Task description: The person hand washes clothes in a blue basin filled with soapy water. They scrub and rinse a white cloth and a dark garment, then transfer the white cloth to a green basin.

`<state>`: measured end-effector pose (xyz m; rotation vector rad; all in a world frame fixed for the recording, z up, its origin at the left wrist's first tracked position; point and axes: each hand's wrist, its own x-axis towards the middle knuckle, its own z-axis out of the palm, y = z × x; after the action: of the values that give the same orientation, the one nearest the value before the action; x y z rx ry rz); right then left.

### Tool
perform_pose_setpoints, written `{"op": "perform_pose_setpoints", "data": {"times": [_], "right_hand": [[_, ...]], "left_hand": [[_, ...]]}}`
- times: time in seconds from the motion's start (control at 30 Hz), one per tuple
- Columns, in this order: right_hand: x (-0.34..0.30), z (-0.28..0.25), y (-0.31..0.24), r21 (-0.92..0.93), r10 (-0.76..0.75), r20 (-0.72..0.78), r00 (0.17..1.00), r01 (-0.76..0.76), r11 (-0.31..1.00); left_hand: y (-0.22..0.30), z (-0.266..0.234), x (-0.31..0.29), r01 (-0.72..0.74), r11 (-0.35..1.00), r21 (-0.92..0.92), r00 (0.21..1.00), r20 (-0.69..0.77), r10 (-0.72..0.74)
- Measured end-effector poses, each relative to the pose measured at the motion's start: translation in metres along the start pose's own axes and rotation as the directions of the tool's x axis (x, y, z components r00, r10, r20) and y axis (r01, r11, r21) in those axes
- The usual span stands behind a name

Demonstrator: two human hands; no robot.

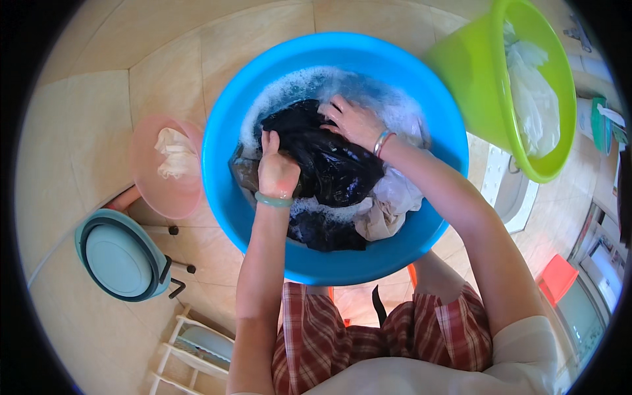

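Soapy water fills a large round blue basin (227,85) in front of me. A wet black garment (329,164) lies bunched at the middle of it, partly out of the foam. My left hand (278,172), with a green bangle on its wrist, grips the garment's left side; some of its fingers are hidden by the cloth. On the upper right side of the garment, my right hand (355,124) is closed on the fabric with bent fingers. Beige cloth (382,220), white cloth (400,187) and another dark piece (322,232) soak nearer to me.
Right of the basin stands a tall lime-green bucket (471,79) with white plastic inside. At left are a pink basin (148,151) holding pale cloth (176,151) and a grey-blue folding basin (118,263). A white rack (174,352) is at lower left.
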<state>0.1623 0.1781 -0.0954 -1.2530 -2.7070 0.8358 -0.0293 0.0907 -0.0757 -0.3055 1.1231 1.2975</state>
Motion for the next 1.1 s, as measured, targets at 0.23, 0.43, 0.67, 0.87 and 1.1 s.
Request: {"op": "perform_pose_setpoints", "data": {"times": [0.23, 0.43, 0.67, 0.87, 1.1], "right_hand": [[0.001, -0.010, -0.039, 0.244, 0.052, -0.339, 0.939, 0.035, 0.969], [-0.057, -0.057, -0.155, 0.235, -0.350, -0.414, 0.841, 0.470, 0.851], [-0.030, -0.073, -0.176, 0.119, -0.405, -0.505, 0.762, 0.527, 0.842], [-0.013, -0.078, -0.151, 0.165, -0.276, -0.627, 0.728, 0.471, 0.866], [0.003, -0.060, -0.034, 0.237, 0.131, -0.526, 0.840, -0.003, 0.971]], "left_hand": [[-0.008, 0.025, -0.005, 0.063, 0.998, -0.032, 0.978, 0.202, -0.055], [0.001, 0.039, -0.032, 0.264, 0.943, -0.201, 0.869, 0.474, -0.142], [0.004, 0.037, -0.010, 0.541, 0.841, -0.015, 0.320, 0.929, -0.188], [-0.011, 0.083, -0.096, -0.215, 0.959, 0.182, 0.976, 0.057, 0.208], [0.007, 0.091, -0.104, 0.110, 0.993, 0.040, 0.973, -0.207, -0.100]]}}
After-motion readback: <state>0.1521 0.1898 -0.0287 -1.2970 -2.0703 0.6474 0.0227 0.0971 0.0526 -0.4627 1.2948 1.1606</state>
